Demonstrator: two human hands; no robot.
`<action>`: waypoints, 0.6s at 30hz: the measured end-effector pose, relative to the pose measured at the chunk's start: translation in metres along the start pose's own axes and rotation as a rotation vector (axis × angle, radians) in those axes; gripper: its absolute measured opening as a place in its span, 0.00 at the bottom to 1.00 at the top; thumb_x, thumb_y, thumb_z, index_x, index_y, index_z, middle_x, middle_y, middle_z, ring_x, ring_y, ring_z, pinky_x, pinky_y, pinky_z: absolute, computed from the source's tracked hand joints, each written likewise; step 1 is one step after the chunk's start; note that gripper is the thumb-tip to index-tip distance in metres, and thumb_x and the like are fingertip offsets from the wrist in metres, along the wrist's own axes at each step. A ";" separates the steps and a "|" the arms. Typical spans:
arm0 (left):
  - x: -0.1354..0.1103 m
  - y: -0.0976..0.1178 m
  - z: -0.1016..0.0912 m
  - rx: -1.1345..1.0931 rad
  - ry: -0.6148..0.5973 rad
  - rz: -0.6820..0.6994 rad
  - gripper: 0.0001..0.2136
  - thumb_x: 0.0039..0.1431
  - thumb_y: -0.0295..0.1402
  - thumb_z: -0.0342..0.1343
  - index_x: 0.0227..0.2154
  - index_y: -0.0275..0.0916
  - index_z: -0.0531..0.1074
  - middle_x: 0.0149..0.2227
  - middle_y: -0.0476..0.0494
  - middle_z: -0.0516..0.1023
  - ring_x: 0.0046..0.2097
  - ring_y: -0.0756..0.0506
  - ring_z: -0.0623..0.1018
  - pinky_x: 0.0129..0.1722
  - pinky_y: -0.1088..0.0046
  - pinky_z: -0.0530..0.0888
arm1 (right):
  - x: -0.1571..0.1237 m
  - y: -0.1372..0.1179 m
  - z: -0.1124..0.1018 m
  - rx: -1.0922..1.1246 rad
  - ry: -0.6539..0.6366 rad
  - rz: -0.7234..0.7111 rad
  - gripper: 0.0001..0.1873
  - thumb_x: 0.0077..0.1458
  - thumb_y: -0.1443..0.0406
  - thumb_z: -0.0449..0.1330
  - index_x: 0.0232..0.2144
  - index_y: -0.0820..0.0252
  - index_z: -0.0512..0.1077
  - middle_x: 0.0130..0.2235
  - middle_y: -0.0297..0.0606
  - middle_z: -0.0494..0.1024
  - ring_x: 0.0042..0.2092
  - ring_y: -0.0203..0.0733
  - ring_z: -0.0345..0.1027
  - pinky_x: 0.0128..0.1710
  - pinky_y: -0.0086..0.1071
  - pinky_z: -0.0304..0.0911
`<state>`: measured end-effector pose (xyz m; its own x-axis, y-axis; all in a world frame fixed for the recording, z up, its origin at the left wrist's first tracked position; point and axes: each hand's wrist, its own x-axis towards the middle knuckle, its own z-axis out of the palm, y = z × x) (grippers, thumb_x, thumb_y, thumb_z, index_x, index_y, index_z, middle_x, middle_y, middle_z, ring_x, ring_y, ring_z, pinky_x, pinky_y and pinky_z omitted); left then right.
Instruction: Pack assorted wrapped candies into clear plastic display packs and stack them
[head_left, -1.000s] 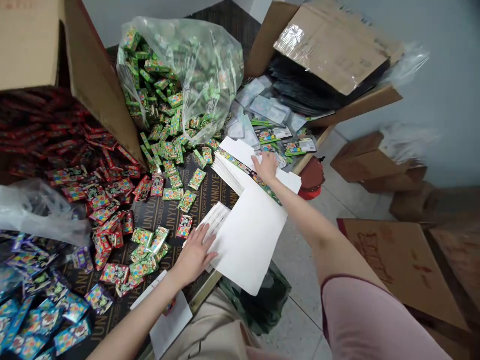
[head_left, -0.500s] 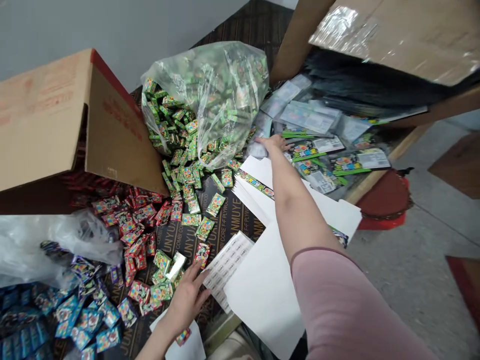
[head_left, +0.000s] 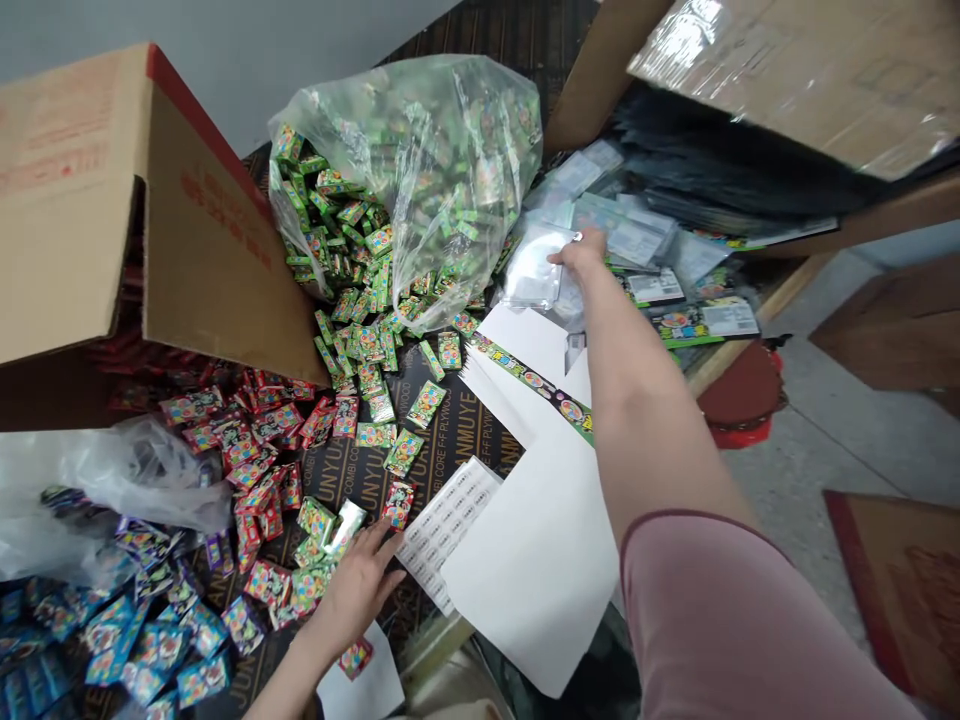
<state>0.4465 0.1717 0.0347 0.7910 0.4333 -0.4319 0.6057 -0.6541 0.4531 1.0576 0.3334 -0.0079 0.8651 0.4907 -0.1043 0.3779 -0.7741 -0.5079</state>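
Here, the right hand (head_left: 583,255) is pinching the corner of a clear flat plastic pouch (head_left: 529,272), which is extending leftward from it; the left hand (head_left: 358,592) is lying open on the dark counter (head_left: 450,425).

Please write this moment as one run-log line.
right hand: grips clear pouch | left hand: open, flat beside label sheet

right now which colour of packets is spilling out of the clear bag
The green packets, pouring from the clear bag. The red packets lie by the cardboard box; the blue packets sit nearest you.
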 end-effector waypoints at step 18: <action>0.059 0.022 -0.027 -1.306 -0.097 -0.327 0.32 0.55 0.57 0.51 0.56 0.40 0.67 0.58 0.33 0.70 0.56 0.35 0.72 0.53 0.56 0.69 | -0.310 -0.051 -0.044 0.790 -0.108 -0.228 0.16 0.36 0.78 0.47 0.26 0.57 0.67 0.15 0.23 0.64 0.18 0.33 0.60 0.26 0.29 0.60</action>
<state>0.5087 0.1998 0.0398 0.6195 0.3738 -0.6902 0.4454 0.5567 0.7012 0.7849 0.2034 0.0884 0.7439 0.6682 0.0130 0.1625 -0.1619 -0.9733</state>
